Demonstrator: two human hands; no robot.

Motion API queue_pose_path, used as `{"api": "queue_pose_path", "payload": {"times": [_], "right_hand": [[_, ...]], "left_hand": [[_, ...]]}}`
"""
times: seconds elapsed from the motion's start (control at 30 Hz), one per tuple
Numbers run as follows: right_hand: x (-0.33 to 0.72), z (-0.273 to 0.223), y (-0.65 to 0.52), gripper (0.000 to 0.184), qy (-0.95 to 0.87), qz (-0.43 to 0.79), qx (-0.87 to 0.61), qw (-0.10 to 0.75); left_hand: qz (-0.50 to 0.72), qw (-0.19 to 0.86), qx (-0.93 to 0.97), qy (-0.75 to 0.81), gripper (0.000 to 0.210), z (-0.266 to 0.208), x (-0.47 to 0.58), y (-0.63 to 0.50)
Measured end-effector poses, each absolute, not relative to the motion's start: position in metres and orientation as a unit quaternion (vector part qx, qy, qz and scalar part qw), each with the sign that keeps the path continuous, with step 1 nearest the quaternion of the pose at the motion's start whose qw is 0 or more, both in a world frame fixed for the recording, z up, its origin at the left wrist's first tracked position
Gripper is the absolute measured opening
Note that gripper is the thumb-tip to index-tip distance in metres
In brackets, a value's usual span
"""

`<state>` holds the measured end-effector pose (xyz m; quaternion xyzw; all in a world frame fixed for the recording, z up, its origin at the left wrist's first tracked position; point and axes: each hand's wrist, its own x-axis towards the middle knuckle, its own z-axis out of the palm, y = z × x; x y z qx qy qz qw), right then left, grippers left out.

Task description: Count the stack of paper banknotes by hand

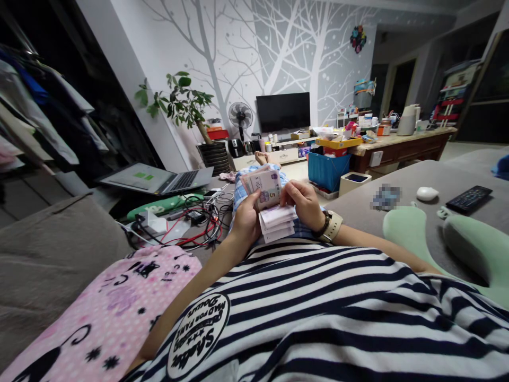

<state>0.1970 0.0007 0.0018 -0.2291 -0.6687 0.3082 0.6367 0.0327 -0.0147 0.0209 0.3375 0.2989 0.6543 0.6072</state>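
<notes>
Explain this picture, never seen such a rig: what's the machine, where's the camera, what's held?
No machine here: each grip is a person's bare hand. One camera worn on the head took this single picture, looking forward and down. The left grip holds several banknotes; the right grip is at the banknotes, though whether it pinches any is unclear. On the grey cushioned surface to the right lie a remote control and a small white rounded object; to the left are a laptop and tangled cables.
</notes>
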Motion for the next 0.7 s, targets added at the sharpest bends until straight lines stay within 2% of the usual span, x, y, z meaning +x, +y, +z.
{"api": "queue_pose_path", "payload": {"times": [0.1,0.23,0.4,0.7], "right_hand": [[0.196,0.0,0.005,0.082,-0.647,0.302,-0.239,0.658],[0.193,-0.003,0.014,0.072,-0.602,0.282,-0.276,0.694],[0.194,-0.007,0.022,0.065,-0.61,0.285,-0.296,0.677],[0.197,-0.006,0.022,0.063,-0.626,0.267,-0.3,0.668]], "left_hand": [[0.655,0.602,0.335,0.31,0.051,0.021,0.033,-0.015],[0.65,0.611,0.328,0.312,0.047,0.021,0.032,-0.017],[0.674,0.586,0.345,0.29,0.055,0.018,0.033,-0.017],[0.673,0.592,0.328,0.299,0.035,0.014,0.033,-0.012]]}}
